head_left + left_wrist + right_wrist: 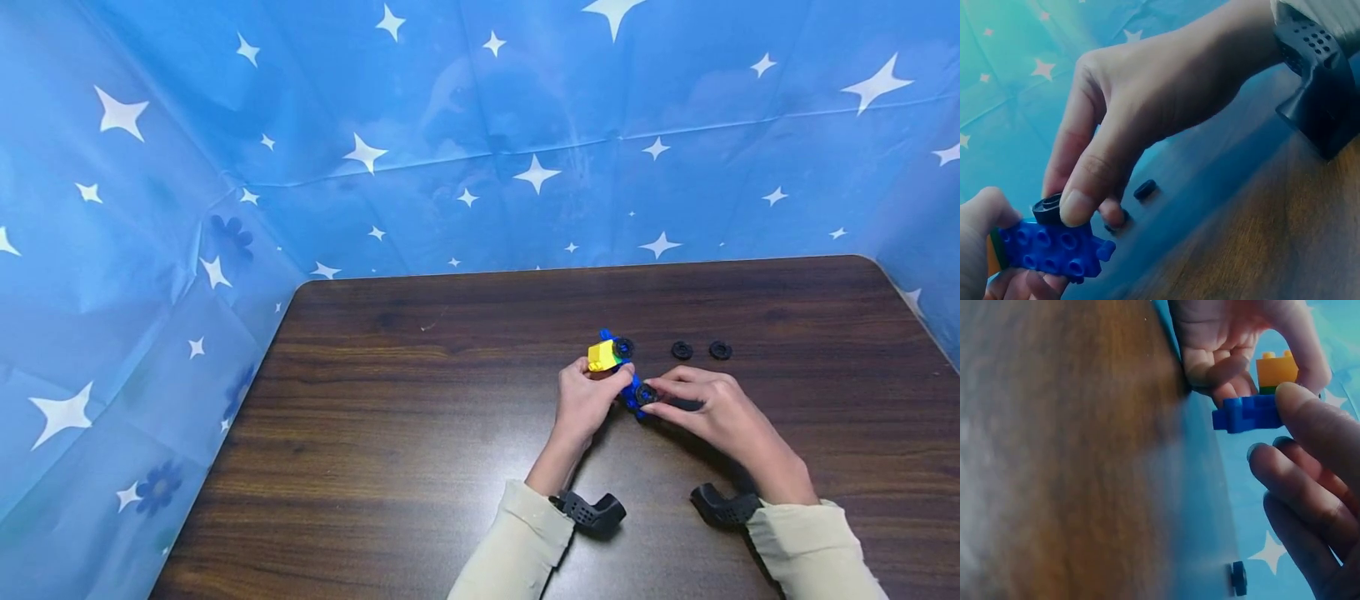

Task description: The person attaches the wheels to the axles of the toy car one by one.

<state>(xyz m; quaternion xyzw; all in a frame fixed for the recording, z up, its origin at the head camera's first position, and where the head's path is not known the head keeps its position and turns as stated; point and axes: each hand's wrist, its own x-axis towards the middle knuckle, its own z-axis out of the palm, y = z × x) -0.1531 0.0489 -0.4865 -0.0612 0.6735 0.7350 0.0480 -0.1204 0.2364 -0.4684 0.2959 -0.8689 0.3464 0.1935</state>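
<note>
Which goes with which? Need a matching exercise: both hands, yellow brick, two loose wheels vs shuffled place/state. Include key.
Column 1
1. Left hand
2. Right hand
3. Yellow brick
4. Two loose wheels

Column 2
A. Stacked on a green piece
B. Lying on the brown table
C. Gripping the blue base
D. Pinching a black wheel

Pairs: 1-C, 2-D, 3-A, 4-B
</note>
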